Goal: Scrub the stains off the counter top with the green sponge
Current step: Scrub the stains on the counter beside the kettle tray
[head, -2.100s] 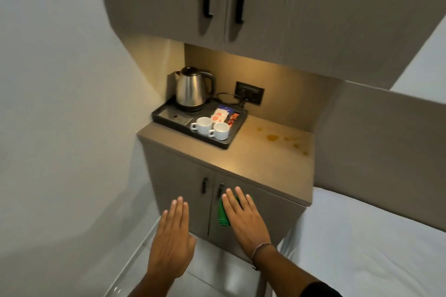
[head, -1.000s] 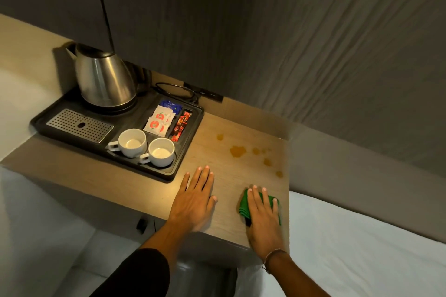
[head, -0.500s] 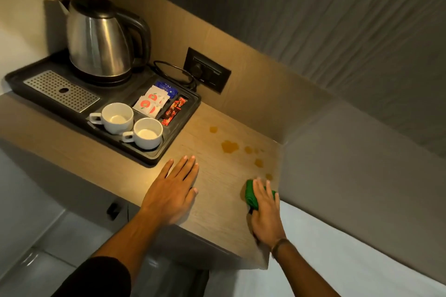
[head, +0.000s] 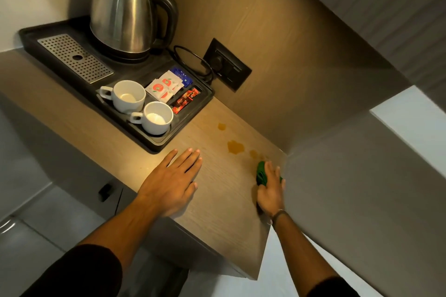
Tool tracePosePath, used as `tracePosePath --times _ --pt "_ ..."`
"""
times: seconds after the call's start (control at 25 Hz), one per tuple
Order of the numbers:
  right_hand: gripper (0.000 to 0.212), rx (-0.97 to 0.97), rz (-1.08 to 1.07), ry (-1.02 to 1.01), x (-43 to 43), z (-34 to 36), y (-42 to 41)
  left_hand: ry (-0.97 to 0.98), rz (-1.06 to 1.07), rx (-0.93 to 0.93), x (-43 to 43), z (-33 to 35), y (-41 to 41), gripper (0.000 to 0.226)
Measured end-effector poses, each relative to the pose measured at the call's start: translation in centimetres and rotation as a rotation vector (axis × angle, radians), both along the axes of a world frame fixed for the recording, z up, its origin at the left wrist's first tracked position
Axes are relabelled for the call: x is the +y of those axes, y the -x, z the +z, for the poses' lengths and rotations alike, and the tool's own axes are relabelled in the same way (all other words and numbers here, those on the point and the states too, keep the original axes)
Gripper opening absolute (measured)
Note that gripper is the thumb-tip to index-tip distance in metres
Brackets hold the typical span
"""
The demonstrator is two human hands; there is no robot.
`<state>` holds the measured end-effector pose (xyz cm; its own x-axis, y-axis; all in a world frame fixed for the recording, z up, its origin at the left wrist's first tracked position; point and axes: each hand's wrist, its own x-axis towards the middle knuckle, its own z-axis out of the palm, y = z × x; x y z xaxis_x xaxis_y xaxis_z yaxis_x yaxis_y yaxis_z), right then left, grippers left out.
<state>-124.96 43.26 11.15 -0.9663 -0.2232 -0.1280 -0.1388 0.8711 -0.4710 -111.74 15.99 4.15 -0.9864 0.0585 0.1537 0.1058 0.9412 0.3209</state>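
The wooden counter top [head: 217, 200] carries several orange-brown stains [head: 235, 146] toward its back right corner. My right hand [head: 271, 190] presses the green sponge [head: 261, 172] flat against the counter, close to the right wall and just short of the nearest small stain. Most of the sponge is hidden under my fingers. My left hand [head: 172, 181] lies flat on the counter with fingers spread, just in front of the tray, and holds nothing.
A black tray [head: 60, 31] at the back left holds a steel kettle [head: 123, 7], two white cups [head: 142, 107] and sachets [head: 166, 85]. A wall socket [head: 226, 67] with the kettle cord sits behind. Walls close the back and right sides. A white bed lies below right.
My right hand has slid the sponge forward along the right wall, up to the nearest stains. My left hand stays flat on the counter. The camera has moved closer and lower.
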Motion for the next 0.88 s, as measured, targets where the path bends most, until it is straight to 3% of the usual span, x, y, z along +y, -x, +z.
tracePosePath --times 0.24,0.44,0.64,0.76,0.88 --pt "0.088 0.013 0.265 -0.032 3.1 -1.6 -3.1 -0.022 0.008 0.001 0.1 0.0 0.0 0.065" --pt "0.082 0.019 0.116 -0.092 -0.7 -1.1 0.5 -0.028 0.008 0.003 -0.1 0.0 0.1 0.066" --pt "0.082 0.064 0.263 -0.091 2.7 -2.6 -1.9 -0.037 0.014 0.0 0.0 0.1 0.0 0.066" --pt "0.066 0.044 0.154 -0.087 1.7 -2.8 -0.8 -0.04 0.013 -0.001 0.0 0.3 -0.1 0.066" --pt "0.069 0.147 0.095 -0.152 -0.3 -3.0 -0.8 -0.038 0.008 -0.006 0.0 0.2 0.0 0.066"
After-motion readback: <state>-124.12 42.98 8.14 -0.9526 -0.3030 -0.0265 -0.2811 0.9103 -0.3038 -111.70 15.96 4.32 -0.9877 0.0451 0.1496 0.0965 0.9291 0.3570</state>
